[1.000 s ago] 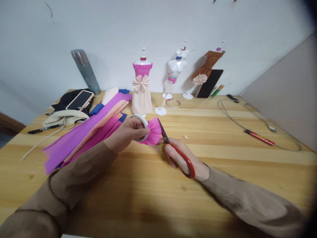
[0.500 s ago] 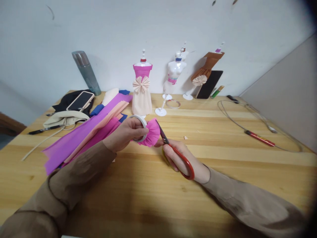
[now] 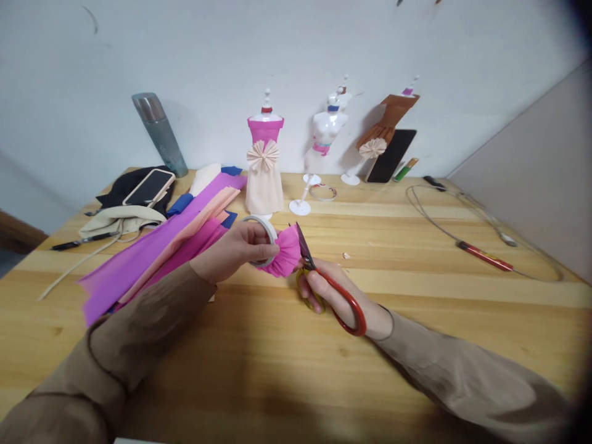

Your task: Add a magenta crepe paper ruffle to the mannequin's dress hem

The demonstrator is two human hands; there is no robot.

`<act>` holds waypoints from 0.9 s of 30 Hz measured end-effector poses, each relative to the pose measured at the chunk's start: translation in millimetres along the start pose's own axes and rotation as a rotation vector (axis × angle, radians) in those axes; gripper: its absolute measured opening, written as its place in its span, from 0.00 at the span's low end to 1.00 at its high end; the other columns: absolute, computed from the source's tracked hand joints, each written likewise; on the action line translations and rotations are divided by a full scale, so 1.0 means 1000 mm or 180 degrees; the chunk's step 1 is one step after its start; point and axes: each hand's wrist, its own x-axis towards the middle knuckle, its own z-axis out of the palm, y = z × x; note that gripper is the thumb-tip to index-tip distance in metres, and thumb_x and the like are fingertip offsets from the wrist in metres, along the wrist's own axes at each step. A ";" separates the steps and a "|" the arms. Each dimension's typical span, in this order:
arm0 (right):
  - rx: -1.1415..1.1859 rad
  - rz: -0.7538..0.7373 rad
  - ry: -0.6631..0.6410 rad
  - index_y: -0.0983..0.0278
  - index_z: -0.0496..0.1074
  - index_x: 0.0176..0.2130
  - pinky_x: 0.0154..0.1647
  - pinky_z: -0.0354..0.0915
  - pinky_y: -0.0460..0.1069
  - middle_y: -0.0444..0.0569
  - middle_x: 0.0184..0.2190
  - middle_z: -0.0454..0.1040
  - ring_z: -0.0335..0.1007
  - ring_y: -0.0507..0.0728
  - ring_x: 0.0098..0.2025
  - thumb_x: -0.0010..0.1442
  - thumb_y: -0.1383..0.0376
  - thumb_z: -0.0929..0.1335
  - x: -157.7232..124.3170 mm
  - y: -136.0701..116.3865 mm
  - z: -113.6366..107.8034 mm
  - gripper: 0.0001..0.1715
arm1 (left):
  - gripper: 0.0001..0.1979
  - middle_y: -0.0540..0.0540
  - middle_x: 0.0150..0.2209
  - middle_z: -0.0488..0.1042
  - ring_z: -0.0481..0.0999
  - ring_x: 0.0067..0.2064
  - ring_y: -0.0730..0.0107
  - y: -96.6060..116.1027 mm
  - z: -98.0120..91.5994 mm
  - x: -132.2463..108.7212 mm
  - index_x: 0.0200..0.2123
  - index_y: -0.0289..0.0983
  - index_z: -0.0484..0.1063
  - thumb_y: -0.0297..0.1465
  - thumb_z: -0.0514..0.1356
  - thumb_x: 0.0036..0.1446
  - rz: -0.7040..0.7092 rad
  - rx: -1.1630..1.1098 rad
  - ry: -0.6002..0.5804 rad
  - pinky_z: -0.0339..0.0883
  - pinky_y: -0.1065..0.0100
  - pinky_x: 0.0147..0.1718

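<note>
My left hand [image 3: 235, 246] is closed around a roll of white tape [image 3: 264, 227] and a gathered fan of pink crepe paper [image 3: 287, 251], held just above the wooden table [image 3: 416, 345]. My right hand [image 3: 337, 290] grips red-handled scissors [image 3: 340, 296]. Their blades point up and touch the right edge of the pink fan. Both sleeves are brown.
Sheets of purple, pink and peach crepe paper [image 3: 161, 253] lie to the left. A mannequin in a pink and peach dress [image 3: 264, 166], a bare one [image 3: 324, 139] and a brown-dressed one [image 3: 386, 126] stand at the back. A phone [image 3: 148, 186], a grey bottle [image 3: 160, 132] and a cable [image 3: 481, 240] lie around.
The scissors' blades have closed in a little against the pink fan, and my right hand has shifted slightly left. My left hand keeps its hold.
</note>
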 end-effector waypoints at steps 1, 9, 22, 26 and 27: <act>-0.0014 0.0000 -0.0008 0.64 0.64 0.31 0.19 0.59 0.46 0.41 0.21 0.62 0.58 0.48 0.19 0.64 0.43 0.60 0.000 0.000 0.000 0.28 | 0.11 0.48 0.25 0.74 0.68 0.26 0.77 -0.001 0.000 0.000 0.28 0.32 0.76 0.33 0.71 0.44 0.0022 -0.0006 -0.0016 0.61 0.73 0.26; -0.0217 -0.0093 0.0002 0.64 0.64 0.35 0.23 0.57 0.48 0.40 0.19 0.62 0.59 0.49 0.20 0.65 0.45 0.59 0.000 0.001 -0.001 0.26 | 0.13 0.54 0.19 0.67 0.64 0.23 0.80 -0.004 0.001 0.001 0.22 0.32 0.71 0.31 0.72 0.41 -0.0016 0.0158 0.0053 0.59 0.74 0.24; -0.0153 -0.0103 0.0024 0.63 0.64 0.35 0.20 0.56 0.48 0.39 0.16 0.61 0.57 0.50 0.19 0.66 0.45 0.58 -0.001 0.001 -0.001 0.25 | 0.14 0.54 0.19 0.67 0.65 0.23 0.79 -0.003 0.002 0.001 0.21 0.32 0.69 0.31 0.72 0.39 -0.0054 0.0061 0.0019 0.60 0.74 0.25; -0.0187 -0.0069 0.0056 0.62 0.63 0.31 0.18 0.54 0.47 0.39 0.15 0.60 0.55 0.49 0.17 0.66 0.45 0.58 -0.001 -0.002 0.000 0.26 | 0.14 0.54 0.19 0.67 0.65 0.23 0.79 -0.003 0.002 0.001 0.21 0.32 0.69 0.32 0.72 0.40 -0.0020 0.0104 0.0029 0.60 0.73 0.25; -0.0192 -0.0053 0.0074 0.62 0.62 0.29 0.17 0.53 0.46 0.39 0.15 0.59 0.55 0.49 0.17 0.66 0.44 0.57 -0.001 -0.003 0.001 0.27 | 0.14 0.54 0.19 0.67 0.64 0.23 0.79 -0.003 0.002 0.001 0.22 0.32 0.69 0.32 0.72 0.40 -0.0014 0.0116 0.0036 0.60 0.73 0.24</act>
